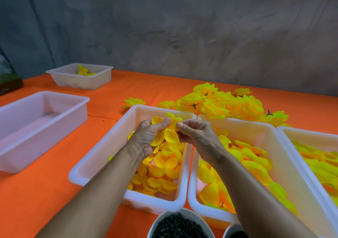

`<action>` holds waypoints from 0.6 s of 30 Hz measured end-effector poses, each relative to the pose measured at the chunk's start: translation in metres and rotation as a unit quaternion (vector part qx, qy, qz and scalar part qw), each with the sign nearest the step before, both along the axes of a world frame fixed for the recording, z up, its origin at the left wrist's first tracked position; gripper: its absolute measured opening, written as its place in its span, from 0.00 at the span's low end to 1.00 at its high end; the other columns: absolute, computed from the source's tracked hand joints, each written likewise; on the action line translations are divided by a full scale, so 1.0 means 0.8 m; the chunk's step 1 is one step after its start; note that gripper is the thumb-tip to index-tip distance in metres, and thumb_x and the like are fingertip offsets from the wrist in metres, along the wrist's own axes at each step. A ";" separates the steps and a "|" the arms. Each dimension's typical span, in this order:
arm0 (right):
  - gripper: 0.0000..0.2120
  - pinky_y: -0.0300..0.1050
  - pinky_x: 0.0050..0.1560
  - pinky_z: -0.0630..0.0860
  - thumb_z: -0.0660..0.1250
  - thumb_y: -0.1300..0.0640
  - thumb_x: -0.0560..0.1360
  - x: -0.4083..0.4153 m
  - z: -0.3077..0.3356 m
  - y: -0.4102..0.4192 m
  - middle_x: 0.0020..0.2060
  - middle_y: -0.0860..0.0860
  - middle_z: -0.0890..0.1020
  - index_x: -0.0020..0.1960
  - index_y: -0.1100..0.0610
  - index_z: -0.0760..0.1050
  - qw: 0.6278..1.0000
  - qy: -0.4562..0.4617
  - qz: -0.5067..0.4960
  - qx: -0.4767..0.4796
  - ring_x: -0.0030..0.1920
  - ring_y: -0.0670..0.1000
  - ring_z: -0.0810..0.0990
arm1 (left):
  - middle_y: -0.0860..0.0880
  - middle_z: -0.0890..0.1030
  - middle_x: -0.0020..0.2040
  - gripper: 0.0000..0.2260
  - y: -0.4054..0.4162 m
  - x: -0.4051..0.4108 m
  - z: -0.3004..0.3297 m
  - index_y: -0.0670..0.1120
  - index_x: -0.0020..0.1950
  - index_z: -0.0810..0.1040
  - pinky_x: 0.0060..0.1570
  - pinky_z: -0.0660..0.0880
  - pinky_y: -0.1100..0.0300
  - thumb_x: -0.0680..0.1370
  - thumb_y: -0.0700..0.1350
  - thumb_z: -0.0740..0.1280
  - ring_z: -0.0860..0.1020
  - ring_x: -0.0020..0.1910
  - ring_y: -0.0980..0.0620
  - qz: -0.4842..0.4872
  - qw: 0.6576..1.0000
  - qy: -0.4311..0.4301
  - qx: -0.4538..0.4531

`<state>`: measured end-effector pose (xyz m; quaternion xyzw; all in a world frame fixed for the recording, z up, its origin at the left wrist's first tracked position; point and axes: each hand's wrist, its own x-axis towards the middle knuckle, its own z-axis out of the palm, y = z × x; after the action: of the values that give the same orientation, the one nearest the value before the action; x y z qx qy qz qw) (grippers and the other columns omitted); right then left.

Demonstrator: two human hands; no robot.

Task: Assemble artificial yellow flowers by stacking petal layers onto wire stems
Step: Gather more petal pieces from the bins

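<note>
Both my hands are raised over the middle white tray point(102, 146), which holds several small yellow petal layers point(162, 171). My left hand point(148, 137) and my right hand point(197, 137) together pinch a yellow petal piece point(172, 128) between thumbs and fingertips. More petals hang down under the hands. No wire stem shows between the fingers.
A pile of finished yellow flowers point(228, 104) lies behind the trays on the orange cloth point(45, 192). Two more petal trays point(274, 146) point(311, 139) stand to the right. An empty tray point(36, 120) and a far tray point(80, 76) stand left. A bowl of dark stems point(179, 226) sits near me.
</note>
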<state>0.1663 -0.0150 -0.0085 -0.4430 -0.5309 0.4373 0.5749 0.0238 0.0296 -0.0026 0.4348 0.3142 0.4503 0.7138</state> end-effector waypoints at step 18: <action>0.06 0.37 0.33 0.76 0.66 0.62 0.76 -0.003 0.002 -0.001 0.31 0.54 0.81 0.42 0.64 0.79 0.998 -0.055 -0.014 -0.017 0.30 0.46 0.79 | 0.51 0.77 0.26 0.06 0.008 0.004 -0.008 0.43 0.37 0.76 0.25 0.74 0.65 0.72 0.37 0.70 0.74 0.23 0.57 0.078 0.996 0.035 0.003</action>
<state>0.1643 -0.0159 -0.0068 -0.4835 -0.5477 0.4130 0.5437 0.0268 0.0359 -0.0091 0.4265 0.3707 0.4897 0.6640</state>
